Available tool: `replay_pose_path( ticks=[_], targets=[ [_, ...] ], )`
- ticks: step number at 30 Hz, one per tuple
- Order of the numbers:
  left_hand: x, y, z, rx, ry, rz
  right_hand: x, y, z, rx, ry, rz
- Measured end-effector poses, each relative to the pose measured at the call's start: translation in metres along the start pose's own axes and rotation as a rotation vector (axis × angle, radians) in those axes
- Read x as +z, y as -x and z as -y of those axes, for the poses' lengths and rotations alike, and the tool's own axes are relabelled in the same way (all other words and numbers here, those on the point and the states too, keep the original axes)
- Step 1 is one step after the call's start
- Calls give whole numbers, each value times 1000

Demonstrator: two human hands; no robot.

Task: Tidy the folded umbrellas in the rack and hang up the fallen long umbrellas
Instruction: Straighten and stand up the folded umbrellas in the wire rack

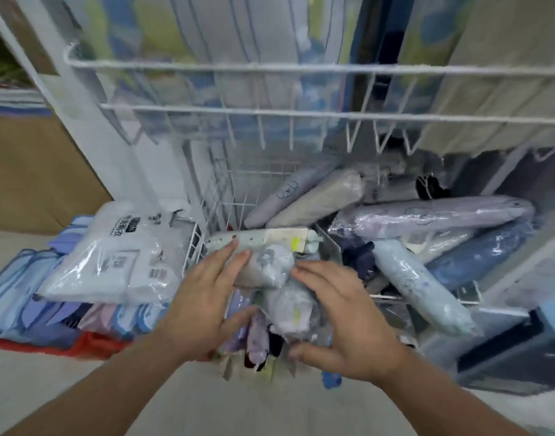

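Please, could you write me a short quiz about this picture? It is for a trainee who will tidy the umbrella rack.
1. True or false: the left hand and the right hand both touch the wrapped umbrellas at the front of the wire rack.
2. What lies outside the rack, on the left hand's side?
A. flat plastic-wrapped packets
B. a bucket
C. a pair of shoes
3. In one word: what colour is the wire of the rack?

Key: 1 true; 2 A; 3 white.
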State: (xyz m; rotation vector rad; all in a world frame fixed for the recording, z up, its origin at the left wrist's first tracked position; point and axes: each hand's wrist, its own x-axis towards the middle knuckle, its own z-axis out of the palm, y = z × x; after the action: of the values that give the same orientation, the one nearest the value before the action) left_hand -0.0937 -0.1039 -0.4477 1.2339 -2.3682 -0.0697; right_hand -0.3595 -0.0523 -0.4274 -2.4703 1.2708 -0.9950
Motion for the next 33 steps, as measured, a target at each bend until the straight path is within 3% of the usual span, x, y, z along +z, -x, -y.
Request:
replay_pose_path(
  ticks=[8, 11, 16, 25, 28, 33],
  targets=[
    [43, -11, 17, 22, 129, -241, 43, -1, -10, -6, -103, -281],
    [42, -14, 17, -14, 192, -231, 39, -1, -7, 7, -113, -295],
    [39, -16, 16, 29, 224, -165, 33, -1, -11, -136, -96, -319],
    [47, -40, 9, -4, 178, -239, 35, 7, -2, -202, 28, -352],
    [45, -45, 10, -17, 203, -214, 30, 3, 3, -149, 143, -285],
    [37, -50, 11, -81, 249, -236, 25, -4, 2, -64, 17, -308]
  ],
)
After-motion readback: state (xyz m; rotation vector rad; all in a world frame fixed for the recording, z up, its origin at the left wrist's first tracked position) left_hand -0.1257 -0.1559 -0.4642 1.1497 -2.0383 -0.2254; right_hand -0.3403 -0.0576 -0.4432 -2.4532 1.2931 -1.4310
